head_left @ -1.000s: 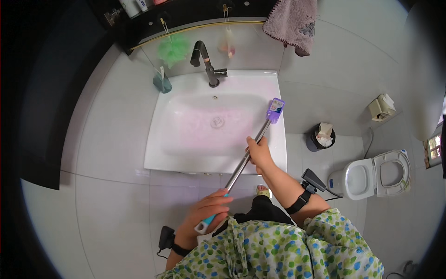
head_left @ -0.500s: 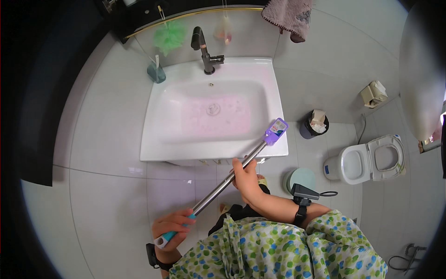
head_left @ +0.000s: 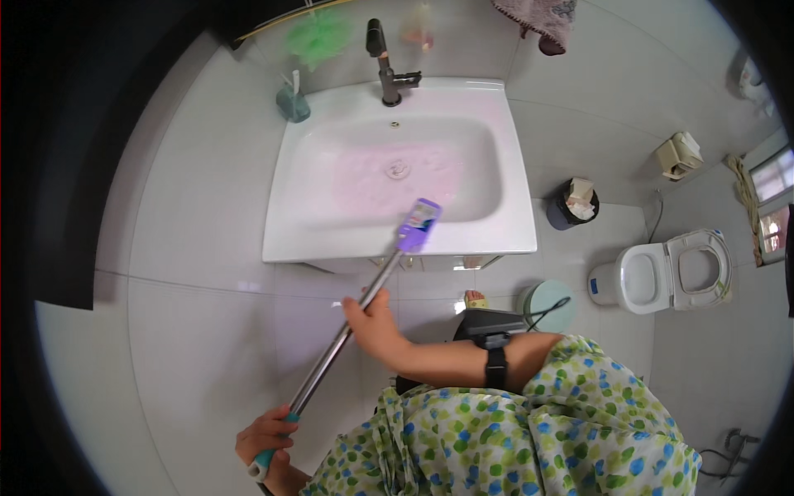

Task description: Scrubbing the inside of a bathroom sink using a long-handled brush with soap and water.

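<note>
Pole tool slants toward 1 o'clock over tiled floor spreading from 6 o'clock of a white washbasin, dark bin at its 3 and toilet at 4, purple head overlapping the basin's front edge, left hand gripping the turquoise handle, right hand the silvery shaft.

From the person's head, one wide fisheye view looks steeply down over the white sink.
</note>
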Demonstrator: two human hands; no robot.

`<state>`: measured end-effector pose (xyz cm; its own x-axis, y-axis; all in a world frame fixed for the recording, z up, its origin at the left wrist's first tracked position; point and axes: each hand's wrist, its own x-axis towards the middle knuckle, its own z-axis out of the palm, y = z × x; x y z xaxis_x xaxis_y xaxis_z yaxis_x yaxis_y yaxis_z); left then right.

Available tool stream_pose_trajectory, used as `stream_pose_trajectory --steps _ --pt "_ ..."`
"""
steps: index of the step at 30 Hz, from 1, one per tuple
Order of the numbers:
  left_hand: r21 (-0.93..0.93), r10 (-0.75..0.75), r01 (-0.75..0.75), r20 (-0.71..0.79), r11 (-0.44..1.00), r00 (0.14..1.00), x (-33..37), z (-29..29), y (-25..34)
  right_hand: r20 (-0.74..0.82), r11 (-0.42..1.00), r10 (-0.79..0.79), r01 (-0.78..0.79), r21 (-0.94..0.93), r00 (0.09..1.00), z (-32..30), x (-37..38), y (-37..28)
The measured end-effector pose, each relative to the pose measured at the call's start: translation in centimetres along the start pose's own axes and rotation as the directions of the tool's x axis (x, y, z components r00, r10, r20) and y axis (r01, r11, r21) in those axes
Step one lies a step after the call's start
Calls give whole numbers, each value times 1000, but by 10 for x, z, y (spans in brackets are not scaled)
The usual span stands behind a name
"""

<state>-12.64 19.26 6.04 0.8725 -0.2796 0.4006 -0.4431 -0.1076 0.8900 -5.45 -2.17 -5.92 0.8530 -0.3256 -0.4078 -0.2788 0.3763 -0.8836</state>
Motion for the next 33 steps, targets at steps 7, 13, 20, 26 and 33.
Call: stream_pose_trajectory --steps 7,13,20,26,33 --pt "252 -37 60 -93 966 995 -13 -12 28 238 994 108 -96 -59 965 48 5 -12" --pt "7 -58 58 -9 998 998 24 18 -11 -17 994 105 -105 5 994 -32 27 -7" --pt "-86 -43 67 257 994 965 81 97 -14 -73 975 218 -213 66 973 -103 60 -72" --pt "50 -160 156 83 987 984 89 160 -45 -6 925 354 -349 151 935 -99 113 -57" --pt "-141 -111 85 -191 986 975 99 212 -129 -18 957 261 -256 134 965 -75 133 -61"
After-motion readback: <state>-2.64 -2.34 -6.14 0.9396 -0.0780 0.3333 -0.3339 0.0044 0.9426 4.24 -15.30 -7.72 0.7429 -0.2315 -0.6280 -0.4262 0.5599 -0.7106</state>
